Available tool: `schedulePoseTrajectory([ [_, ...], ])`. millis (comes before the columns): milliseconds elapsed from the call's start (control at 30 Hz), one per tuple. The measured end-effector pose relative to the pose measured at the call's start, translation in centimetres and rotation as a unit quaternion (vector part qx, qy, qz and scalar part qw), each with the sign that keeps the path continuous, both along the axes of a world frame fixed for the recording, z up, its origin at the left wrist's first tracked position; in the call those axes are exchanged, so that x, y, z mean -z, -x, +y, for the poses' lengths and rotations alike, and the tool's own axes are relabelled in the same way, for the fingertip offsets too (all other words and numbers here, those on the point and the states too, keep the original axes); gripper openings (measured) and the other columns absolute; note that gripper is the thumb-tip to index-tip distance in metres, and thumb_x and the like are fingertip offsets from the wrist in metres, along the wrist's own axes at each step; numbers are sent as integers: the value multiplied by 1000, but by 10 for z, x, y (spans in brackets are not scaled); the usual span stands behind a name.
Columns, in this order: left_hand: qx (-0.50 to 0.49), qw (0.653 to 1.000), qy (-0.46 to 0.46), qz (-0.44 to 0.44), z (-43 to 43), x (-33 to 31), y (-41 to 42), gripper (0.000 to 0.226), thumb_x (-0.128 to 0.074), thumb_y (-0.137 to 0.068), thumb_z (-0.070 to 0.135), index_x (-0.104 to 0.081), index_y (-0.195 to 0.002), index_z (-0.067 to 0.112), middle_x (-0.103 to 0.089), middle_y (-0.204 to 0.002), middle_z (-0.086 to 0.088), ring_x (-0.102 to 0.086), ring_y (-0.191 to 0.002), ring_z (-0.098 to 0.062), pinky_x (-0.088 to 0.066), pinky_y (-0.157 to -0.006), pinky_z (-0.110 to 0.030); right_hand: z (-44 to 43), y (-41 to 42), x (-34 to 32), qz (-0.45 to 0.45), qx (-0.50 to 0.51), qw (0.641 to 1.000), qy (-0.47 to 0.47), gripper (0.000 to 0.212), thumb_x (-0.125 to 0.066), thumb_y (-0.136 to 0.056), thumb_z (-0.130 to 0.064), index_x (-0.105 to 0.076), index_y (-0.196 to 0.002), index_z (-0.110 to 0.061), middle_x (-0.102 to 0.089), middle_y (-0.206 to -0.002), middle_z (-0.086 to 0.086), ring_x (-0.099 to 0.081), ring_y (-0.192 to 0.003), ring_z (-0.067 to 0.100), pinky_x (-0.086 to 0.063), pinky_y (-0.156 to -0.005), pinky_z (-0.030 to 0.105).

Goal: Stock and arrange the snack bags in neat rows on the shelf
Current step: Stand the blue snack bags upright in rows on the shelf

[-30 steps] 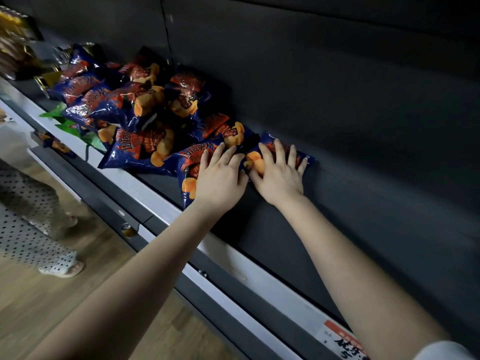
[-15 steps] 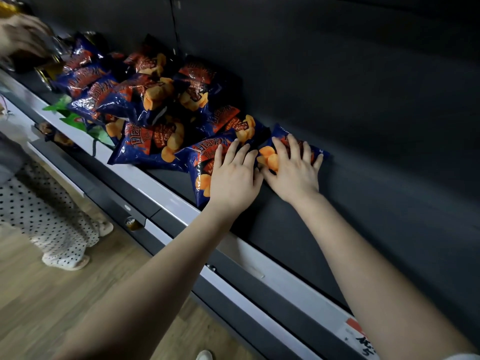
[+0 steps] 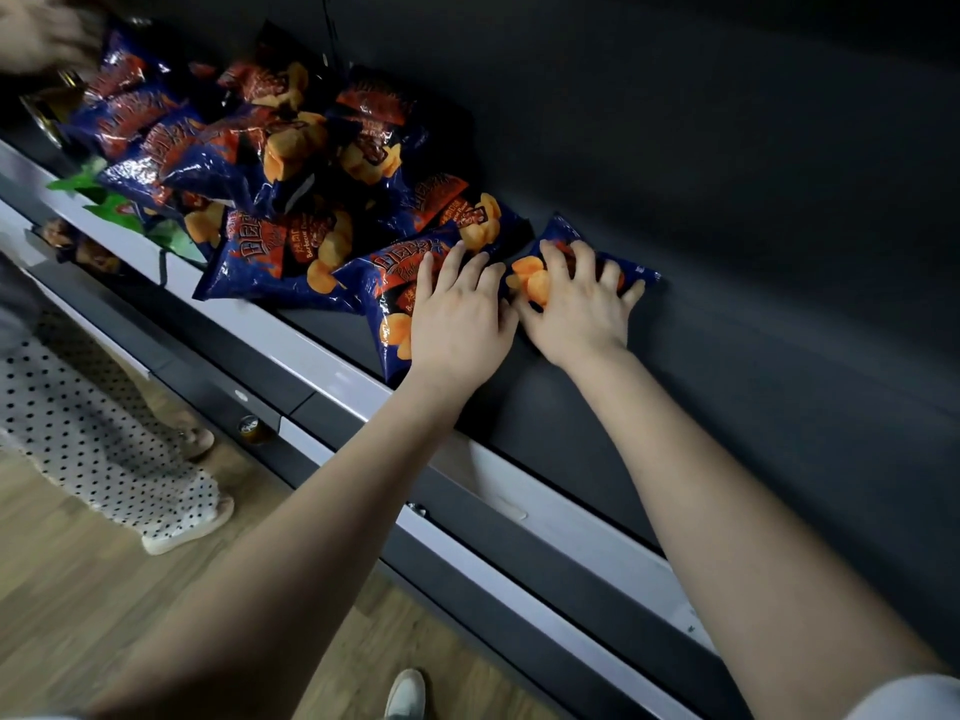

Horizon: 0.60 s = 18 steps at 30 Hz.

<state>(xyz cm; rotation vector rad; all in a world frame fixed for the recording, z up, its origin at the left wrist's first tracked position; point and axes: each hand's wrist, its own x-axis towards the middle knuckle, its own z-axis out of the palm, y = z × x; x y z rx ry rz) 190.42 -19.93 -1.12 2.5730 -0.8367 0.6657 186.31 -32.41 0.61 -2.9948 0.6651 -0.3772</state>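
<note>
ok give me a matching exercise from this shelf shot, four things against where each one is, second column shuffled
Things:
1. left hand
2. right hand
3. green bag
4. plain white shoe

Places:
A. on the wooden floor
B. on the rightmost blue bag
C. far left, partly under the blue pile
D. on the front blue bag, by the shelf lip

Pairs: 1-D, 2-B, 3-C, 4-A

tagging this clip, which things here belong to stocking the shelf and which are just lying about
Job: left hand on front blue bag, right hand on end blue bag, blue bag heap, shelf.
Lying about: green bags, polka-dot trousers, white shoe.
</note>
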Motion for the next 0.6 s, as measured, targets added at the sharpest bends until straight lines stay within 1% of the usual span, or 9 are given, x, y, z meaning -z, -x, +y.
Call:
schedulePoseTrajectory([
  [100, -1, 1000, -4, 6, 0, -1, 1, 51, -34, -86, 36, -59, -122, 12, -58, -131, -8, -38, -135, -29, -16, -114, -49, 3, 2, 0, -1, 9, 1000, 2, 71, -46, -88, -60, -24, -148, -28, -22, -153, 6, -27, -132, 39, -16, -106, 68],
  [200, 6, 1000, -1, 2, 0, 1, 1, 44, -45, -87, 33, -59, -123, 11, -57, -132, -9, -38, -136, -29, -15, -114, -49, 6, 6, 1, -8, 21, 1000, -1, 70, -44, -88, -60, -25, -147, -28, -22, -153, 6, -27, -132, 38, -15, -106, 68],
  [267, 6, 1000, 1, -1, 1, 1, 1, 43, -48, -87, 31, -60, -122, 11, -57, -132, -9, -38, -136, -29, -15, -114, -49, 8, 10, 1, -7, 27, 1000, 0, 69, -42, -89, -61, -25, -147, -28, -22, -153, 5, -27, -132, 38, -15, -106, 68],
  [467, 11, 1000, 7, 8, 2, -2, 2, 45, -42, -87, 29, -58, -125, 11, -56, -133, -9, -36, -136, -29, -13, -115, -48, 8, 28, 0, -11, 37, 999, -10, 67, -37, -90, -62, -25, -147, -28, -22, -153, 5, -26, -133, 38, -16, -105, 68],
  [600, 18, 1000, 4, 20, 1, -5, 6, 43, -47, -88, 26, -56, -126, 10, -56, -134, -10, -35, -137, -31, -11, -115, -50, 1, 47, -2, -11, 43, 999, -20, 66, -35, -91, -63, -24, -147, -30, -21, -154, 3, -25, -134, 36, -17, -106, 67],
])
